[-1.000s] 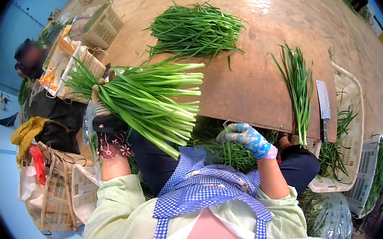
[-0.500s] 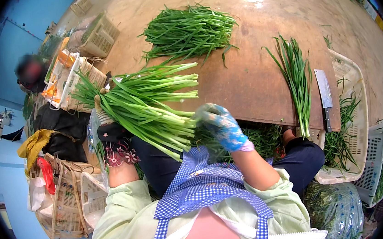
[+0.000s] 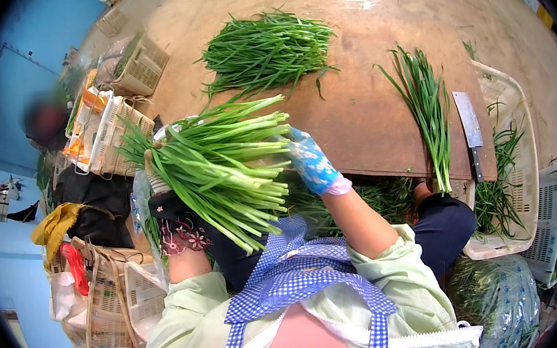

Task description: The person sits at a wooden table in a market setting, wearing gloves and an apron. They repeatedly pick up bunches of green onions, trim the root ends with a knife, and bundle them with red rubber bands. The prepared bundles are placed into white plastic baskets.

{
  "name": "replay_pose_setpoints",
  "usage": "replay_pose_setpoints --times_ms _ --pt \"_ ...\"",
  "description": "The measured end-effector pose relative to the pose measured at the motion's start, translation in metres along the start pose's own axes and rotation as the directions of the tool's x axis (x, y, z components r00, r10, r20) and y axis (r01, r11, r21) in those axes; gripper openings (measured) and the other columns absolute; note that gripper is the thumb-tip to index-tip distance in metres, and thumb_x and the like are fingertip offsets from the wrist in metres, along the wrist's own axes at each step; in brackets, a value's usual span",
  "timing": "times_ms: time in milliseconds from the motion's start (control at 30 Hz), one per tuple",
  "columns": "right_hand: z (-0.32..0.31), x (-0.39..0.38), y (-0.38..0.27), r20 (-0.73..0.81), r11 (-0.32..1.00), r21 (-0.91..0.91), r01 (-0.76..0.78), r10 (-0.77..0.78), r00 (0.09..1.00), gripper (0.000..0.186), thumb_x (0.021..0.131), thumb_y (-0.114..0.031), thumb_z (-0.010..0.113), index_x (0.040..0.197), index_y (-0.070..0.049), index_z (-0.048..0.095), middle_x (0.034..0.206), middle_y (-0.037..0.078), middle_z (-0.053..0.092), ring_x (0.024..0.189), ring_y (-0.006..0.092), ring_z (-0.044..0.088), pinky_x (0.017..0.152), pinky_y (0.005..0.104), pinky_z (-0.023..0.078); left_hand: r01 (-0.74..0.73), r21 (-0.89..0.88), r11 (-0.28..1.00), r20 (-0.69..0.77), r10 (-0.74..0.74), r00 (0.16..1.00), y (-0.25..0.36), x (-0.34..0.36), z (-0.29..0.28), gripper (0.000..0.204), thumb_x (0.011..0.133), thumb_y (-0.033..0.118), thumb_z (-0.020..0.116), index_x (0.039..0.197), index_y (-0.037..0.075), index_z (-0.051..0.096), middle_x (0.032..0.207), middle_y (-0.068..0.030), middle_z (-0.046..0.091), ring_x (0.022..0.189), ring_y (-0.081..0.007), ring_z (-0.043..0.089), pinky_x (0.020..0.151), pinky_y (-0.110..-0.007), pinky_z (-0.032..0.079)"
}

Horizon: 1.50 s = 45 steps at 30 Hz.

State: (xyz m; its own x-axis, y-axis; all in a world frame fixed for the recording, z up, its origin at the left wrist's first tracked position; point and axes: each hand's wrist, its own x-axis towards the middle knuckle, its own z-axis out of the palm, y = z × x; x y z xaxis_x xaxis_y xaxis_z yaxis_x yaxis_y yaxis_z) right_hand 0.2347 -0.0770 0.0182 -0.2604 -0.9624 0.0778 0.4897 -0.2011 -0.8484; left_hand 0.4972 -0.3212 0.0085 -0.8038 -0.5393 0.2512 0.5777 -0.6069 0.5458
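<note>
Bunch of chive-like greens: in the head view, this bunch (image 3: 225, 172) is raised in front of the person, left of the middle, over the near left part of the wooden board (image 3: 368, 128) and the lap; the leaf tips go to the left, the pale stem ends to the right.
Left hand: the gloved left hand (image 3: 156, 180) is closed around the leafy part of the bunch, the thumb lying over the leaves; its other fingers are mostly covered by the greens.
Right hand: the right hand (image 3: 313, 164), in a blue flowered glove, is at the pale stem ends; its fingertips are partly hidden and blurred, so I cannot tell whether they pinch any stem.
Leafy pile: a big heap of greens (image 3: 266, 49) lies on the far side of the board.
Small bunch: a thinner bundle (image 3: 428, 116) lies near the right edge of the board, pale ends toward the person.
Cleaver: the cleaver (image 3: 468, 119) lies flat just beside this bundle, on its right, with the black handle toward the person.
Pale crate: a plastic crate (image 3: 532, 180) with loose leaves stands at the right of the board.
Apron: a blue checked apron (image 3: 288, 274) covers the person's front.
</note>
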Motion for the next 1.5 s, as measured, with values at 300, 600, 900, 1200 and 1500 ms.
replay_pose_setpoints --times_ms 300,600,900,1200,1500 --pt "-0.061 -0.103 -0.007 0.191 0.979 0.145 -0.146 0.118 0.975 0.030 0.085 -0.029 0.058 0.096 0.000 0.059 0.080 0.005 0.058 0.068 0.0097 0.050 0.060 0.0222 0.040 -0.073 0.073 0.995 -0.363 0.094 0.927 -0.041 0.007 0.034 0.023 0.083 0.030 0.063 0.089 0.008 0.063 0.110 -0.0160 0.061 0.101 -0.0322 0.058 0.083 -0.050 0.051" --pt "-0.028 -0.046 -0.051 -0.225 0.914 -0.402 -0.056 -0.039 0.974 0.029 0.084 -0.017 0.060 0.108 0.000 0.059 0.096 0.009 0.064 0.090 0.0164 0.058 0.083 0.0292 0.044 -0.049 0.079 0.996 -0.199 0.063 0.978 -0.028 0.008 0.050 0.030 0.089 0.035 0.054 0.103 0.010 0.062 0.107 -0.0135 0.063 0.097 -0.0314 0.060 0.082 -0.050 0.051" --pt "-0.012 -0.015 -0.037 -0.035 0.964 -0.153 -0.218 0.215 0.976 0.028 0.084 -0.012 0.059 0.108 0.003 0.060 0.100 0.008 0.065 0.090 0.0139 0.059 0.081 0.0284 0.047 -0.029 0.009 1.000 -0.171 0.030 0.985 -0.012 0.001 0.067 0.028 0.085 0.034 0.059 0.099 0.010 0.062 0.123 -0.0138 0.054 0.111 -0.0328 0.052 0.088 -0.054 0.047" --pt "-0.029 -0.027 0.010 -0.153 0.662 -0.749 0.042 -0.233 0.960 0.025 0.078 0.001 0.059 0.103 0.001 0.062 0.096 0.009 0.067 0.087 0.0150 0.062 0.078 0.0270 0.049 0.033 0.054 0.998 -0.130 -0.026 0.991 -0.021 0.012 0.071 0.027 0.085 0.030 0.060 0.101 0.009 0.062 0.123 -0.0145 0.054 0.105 -0.0346 0.055 0.087 -0.052 0.047" --pt "-0.096 -0.078 -0.006 -0.515 0.730 -0.643 -0.230 -0.191 0.836 0.007 0.078 -0.006 0.063 0.081 -0.002 0.067 0.073 0.007 0.064 0.064 0.0140 0.059 0.062 0.0275 0.047 0.098 0.086 0.991 -0.001 -0.098 0.995 0.012 0.016 0.073 0.028 0.085 0.031 0.060 0.105 0.011 0.063 0.131 -0.0108 0.048 0.112 -0.0344 0.050 0.092 -0.052 0.044"
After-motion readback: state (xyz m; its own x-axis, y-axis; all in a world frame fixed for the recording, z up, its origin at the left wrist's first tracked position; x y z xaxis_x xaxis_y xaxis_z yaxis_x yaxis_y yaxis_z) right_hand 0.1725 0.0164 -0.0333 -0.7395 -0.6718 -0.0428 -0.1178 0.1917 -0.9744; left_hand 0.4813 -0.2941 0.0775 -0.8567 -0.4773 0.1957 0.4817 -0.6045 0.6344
